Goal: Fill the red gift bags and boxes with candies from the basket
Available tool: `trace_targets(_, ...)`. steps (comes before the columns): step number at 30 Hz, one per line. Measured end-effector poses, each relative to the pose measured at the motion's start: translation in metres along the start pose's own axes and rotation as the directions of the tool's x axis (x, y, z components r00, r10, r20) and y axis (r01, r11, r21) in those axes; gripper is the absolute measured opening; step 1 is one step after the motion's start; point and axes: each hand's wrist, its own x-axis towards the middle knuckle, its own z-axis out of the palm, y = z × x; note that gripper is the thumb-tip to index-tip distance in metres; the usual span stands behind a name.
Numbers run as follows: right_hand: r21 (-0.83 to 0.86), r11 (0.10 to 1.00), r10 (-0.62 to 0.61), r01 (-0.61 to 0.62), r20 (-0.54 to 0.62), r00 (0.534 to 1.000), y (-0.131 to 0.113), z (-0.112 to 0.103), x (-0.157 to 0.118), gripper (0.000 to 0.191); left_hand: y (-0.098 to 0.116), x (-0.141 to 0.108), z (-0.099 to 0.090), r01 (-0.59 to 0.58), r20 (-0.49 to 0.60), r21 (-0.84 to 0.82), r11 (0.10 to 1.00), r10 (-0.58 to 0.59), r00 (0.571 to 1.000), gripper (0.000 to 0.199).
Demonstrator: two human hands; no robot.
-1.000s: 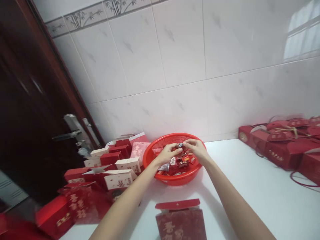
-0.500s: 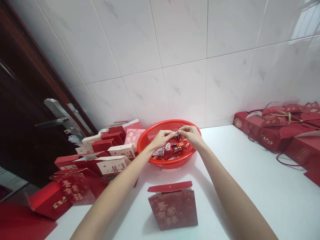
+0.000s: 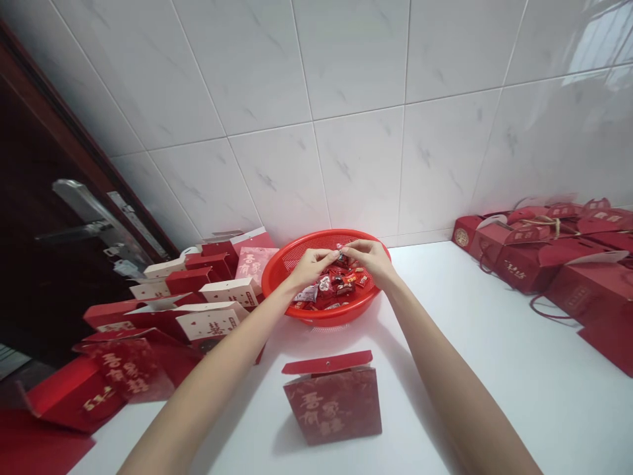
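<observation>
Both hands meet above a red plastic basket (image 3: pixel 326 318) that holds many small wrapped candies (image 3: pixel 343 285). My left hand (image 3: pixel 312 266) pinches one side of a small shiny wrapped candy (image 3: pixel 340 251), and my right hand (image 3: pixel 372 262) pinches its other side. The fingertips cover most of this piece. Nearer to me, between my forearms, a dark red gift box (image 3: pixel 333 406) with pale lettering stands upright, its top flap raised a little.
Red and white gift boxes (image 3: pixel 212 323) crowd the left side, beside a dark door with a metal handle (image 3: pixel 74 231). More red boxes with cord handles (image 3: pixel 529 264) lie at the right on the white table (image 3: pixel 445 316). A tiled wall (image 3: pixel 361 165) rises behind.
The camera view has shifted slightly, so the whole scene sits a little further left and higher. Both hands keep their pinch over the basket, with only small finger movement.
</observation>
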Motion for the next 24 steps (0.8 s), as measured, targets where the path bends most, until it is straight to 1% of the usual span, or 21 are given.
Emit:
trace_targets(2,-0.008,1.000,0.003,-0.003,0.007,1.000,0.000,0.000,0.000,0.027,-0.001,0.001,0.000,0.021,0.002,0.014,1.000,-0.021,1.000,0.053)
trace_targets(3,-0.004,1.000,0.000,0.000,-0.007,1.000,0.001,0.000,0.001,0.027,-0.002,0.002,0.000,0.052,-0.010,0.028,0.998,-0.052,0.999,0.052)
trace_targets(5,0.012,1.000,-0.015,0.016,-0.049,0.999,0.005,0.000,0.003,0.025,-0.006,0.005,-0.001,0.161,-0.071,0.128,0.979,-0.153,0.986,0.050)
trace_targets(7,0.021,0.999,-0.028,0.029,-0.078,0.997,0.008,-0.001,0.005,0.024,-0.013,0.007,-0.005,0.290,-0.145,0.275,0.917,-0.258,0.955,0.042)
trace_targets(9,0.017,0.999,-0.029,0.031,-0.089,0.996,0.010,-0.001,0.007,0.023,-0.021,0.008,-0.009,0.370,-0.188,0.400,0.839,-0.320,0.929,0.028)
trace_targets(11,0.005,1.000,-0.020,0.021,-0.100,0.995,0.011,0.000,0.007,0.022,-0.028,0.008,-0.013,0.404,-0.197,0.467,0.787,-0.353,0.915,0.020)
trace_targets(14,-0.025,1.000,-0.009,0.006,-0.112,0.994,0.010,0.001,0.006,0.019,-0.034,0.008,-0.019,0.440,-0.206,0.555,0.706,-0.395,0.895,0.021)
trace_targets(18,-0.092,0.995,0.011,-0.024,-0.130,0.991,0.009,0.003,0.006,0.015,-0.036,0.014,-0.030,0.470,-0.240,0.656,0.591,-0.427,0.872,0.021)
trace_targets(21,-0.073,0.997,0.026,-0.035,-0.127,0.992,0.010,0.005,0.006,0.015,-0.036,0.023,-0.039,0.502,-0.268,0.704,0.502,-0.467,0.843,0.016)
trace_targets(24,-0.044,0.998,0.038,-0.045,-0.156,0.987,0.010,0.006,0.007,0.017,-0.037,0.031,-0.045,0.527,-0.284,0.724,0.446,-0.503,0.816,0.010)
